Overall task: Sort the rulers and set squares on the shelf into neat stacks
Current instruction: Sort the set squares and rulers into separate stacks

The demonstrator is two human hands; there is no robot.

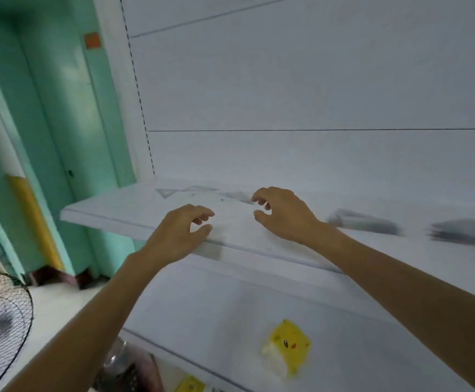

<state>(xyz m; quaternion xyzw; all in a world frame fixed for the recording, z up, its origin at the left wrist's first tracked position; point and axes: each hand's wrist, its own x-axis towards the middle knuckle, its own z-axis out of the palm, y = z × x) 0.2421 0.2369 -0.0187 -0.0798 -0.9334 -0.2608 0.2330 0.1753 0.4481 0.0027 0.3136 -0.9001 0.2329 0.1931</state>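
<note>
A white shelf [112, 206] runs across the middle of the view. Clear set squares [199, 190] lie near its back left, faint and blurred. Two grey, blurred stacks of rulers [363, 222] [462, 232] lie at the right. My left hand [179, 230] hovers over the shelf's front edge, fingers loosely curled, holding nothing. My right hand [283, 212] hovers further back, beside a grey set square [240, 196], its fingers curled and empty.
A yellow tissue pack [288, 345] with a cartoon face lies on the lower shelf, with another yellow pack [189, 384] at the bottom edge. A black fan grille [1, 321] stands at the lower left before a green wall [61, 123].
</note>
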